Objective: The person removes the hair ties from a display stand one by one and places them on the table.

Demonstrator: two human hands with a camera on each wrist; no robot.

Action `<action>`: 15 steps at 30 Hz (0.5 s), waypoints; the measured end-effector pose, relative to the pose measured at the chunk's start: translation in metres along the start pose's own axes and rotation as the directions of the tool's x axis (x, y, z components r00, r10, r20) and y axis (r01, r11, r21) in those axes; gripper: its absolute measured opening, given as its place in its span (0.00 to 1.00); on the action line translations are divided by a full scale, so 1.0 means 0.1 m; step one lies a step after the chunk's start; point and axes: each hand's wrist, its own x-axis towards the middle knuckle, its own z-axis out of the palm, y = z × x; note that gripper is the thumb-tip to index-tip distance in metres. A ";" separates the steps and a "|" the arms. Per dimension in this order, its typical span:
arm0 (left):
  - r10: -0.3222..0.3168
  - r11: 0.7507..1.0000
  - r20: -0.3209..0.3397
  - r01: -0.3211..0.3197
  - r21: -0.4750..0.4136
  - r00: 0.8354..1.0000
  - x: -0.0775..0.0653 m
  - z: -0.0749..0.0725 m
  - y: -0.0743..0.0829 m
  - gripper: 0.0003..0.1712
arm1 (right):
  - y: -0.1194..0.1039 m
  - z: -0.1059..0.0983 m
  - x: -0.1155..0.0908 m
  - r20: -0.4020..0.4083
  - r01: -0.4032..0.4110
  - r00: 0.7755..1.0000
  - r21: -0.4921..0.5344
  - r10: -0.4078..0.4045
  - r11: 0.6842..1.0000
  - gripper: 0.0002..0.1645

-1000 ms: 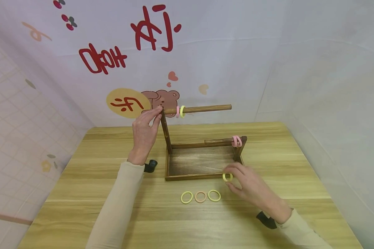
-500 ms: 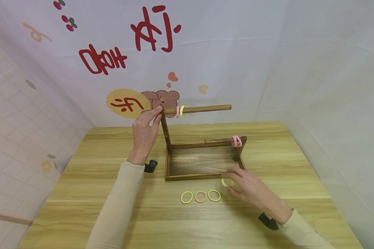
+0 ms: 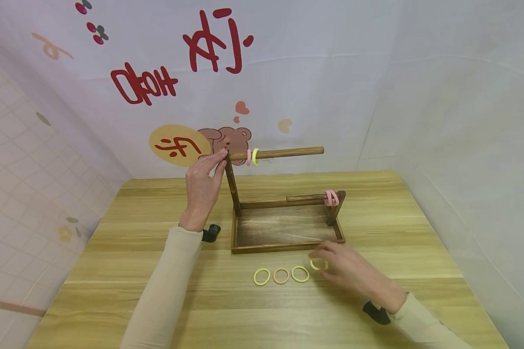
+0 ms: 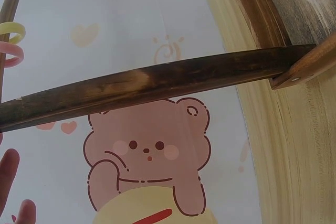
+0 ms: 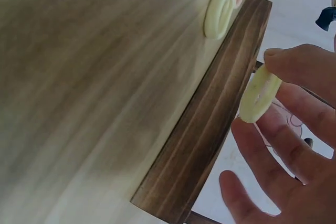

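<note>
In the head view my left hand point(image 3: 203, 186) touches the top of the tall post point(image 3: 233, 184) of a dark wooden rack with its fingertips. My right hand point(image 3: 353, 269) pinches a yellow ring point(image 5: 254, 100) between thumb and fingers, low over the table in front of the rack's tray point(image 3: 284, 249). Left of that hand, a row of loose rings lies on the table: a yellow ring point(image 3: 261, 284), a peach ring point(image 3: 281, 283) and another yellow ring point(image 3: 300, 281). A pink ring point(image 3: 249, 157) and a yellow ring point(image 3: 255, 164) hang on the upper rod point(image 3: 292, 152).
Pink rings point(image 3: 332, 198) hang on the lower rod point(image 3: 303, 198), beside the short post point(image 3: 335, 213). The wooden table point(image 3: 227, 310) runs back to a printed cloth point(image 3: 314, 87). Black bands point(image 3: 211, 232) show at both wrists.
My right hand has come down towards the table with the yellow ring, from the tray's front edge to just right of the row. The left hand stays at the post.
</note>
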 end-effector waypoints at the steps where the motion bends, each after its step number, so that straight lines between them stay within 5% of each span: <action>1: 0.001 1.000 0.000 -0.001 0.000 1.000 0.00 0.00 0.00 0.14 | 0.00 0.01 -0.01 0.007 -0.001 1.000 0.005 0.001 1.000 0.26; 15: 0.012 1.000 0.011 -0.013 0.018 1.000 -0.01 0.00 -0.01 0.14 | 0.02 0.10 -0.04 0.108 -0.047 0.993 0.045 0.042 0.998 0.25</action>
